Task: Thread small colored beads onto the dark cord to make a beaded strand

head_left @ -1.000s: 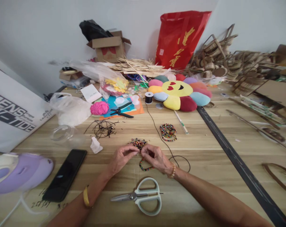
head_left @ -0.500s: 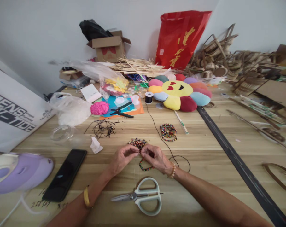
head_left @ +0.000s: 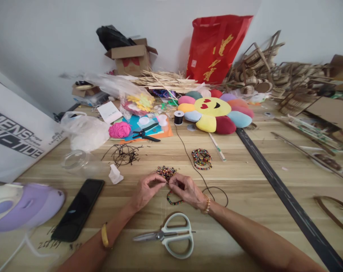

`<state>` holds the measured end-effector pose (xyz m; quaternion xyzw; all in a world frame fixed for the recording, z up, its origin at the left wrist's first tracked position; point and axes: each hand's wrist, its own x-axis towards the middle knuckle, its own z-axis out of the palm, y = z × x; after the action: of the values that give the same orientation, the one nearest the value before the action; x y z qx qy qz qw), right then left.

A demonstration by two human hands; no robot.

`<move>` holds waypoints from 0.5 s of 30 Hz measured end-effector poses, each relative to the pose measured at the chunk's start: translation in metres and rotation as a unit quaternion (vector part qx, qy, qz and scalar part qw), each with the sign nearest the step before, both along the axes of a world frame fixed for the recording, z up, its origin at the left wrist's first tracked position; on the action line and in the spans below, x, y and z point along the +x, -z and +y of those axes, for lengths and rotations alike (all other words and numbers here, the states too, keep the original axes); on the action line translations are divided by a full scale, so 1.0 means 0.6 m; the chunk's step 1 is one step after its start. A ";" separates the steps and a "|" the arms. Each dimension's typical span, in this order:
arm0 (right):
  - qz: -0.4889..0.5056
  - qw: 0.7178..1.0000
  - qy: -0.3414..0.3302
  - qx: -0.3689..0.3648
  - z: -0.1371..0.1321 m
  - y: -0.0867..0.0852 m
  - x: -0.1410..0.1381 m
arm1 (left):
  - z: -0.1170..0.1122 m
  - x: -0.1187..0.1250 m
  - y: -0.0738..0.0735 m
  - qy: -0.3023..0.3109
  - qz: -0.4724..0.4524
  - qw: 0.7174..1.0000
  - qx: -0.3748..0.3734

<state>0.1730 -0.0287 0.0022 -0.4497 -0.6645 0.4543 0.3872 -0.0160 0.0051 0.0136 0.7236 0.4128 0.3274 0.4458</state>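
Just in front of a small heap of multicoloured beads (head_left: 166,172), my left hand (head_left: 145,192) and my right hand (head_left: 188,190) meet almost fingertip to fingertip. My left thumb and forefinger are pinched together; whatever is between them is too small to make out. My right fingers are closed on the end of a beaded string (head_left: 174,203), whose short curve of beads hangs onto the table below. A black cord (head_left: 203,178) runs past my right wrist from a spool (head_left: 178,118). White-handled scissors (head_left: 175,236) lie nearest me, below both hands.
A coiled bead strand (head_left: 202,158) lies beyond my right hand. To the left are a black phone (head_left: 78,210), cord scraps (head_left: 124,154) and a clear jar (head_left: 79,161). Pliers (head_left: 145,133), pink yarn (head_left: 119,129) and a flower cushion (head_left: 215,111) sit farther back.
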 end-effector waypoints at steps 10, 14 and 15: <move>-0.011 1.000 0.006 0.003 0.000 0.002 -0.001 | 0.002 0.001 -0.002 0.020 -0.013 0.998 0.060; -0.010 1.000 0.010 0.008 0.000 -0.004 -0.003 | 0.001 0.004 -0.005 0.023 -0.013 0.998 0.065; -0.010 1.000 0.013 0.007 0.000 -0.005 -0.003 | 0.001 0.004 -0.006 0.026 -0.012 0.998 0.064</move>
<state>0.1713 -0.0288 0.0050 -0.4599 -0.6654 0.4405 0.3895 -0.0135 0.0057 0.0172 0.7572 0.3664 0.3503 0.4120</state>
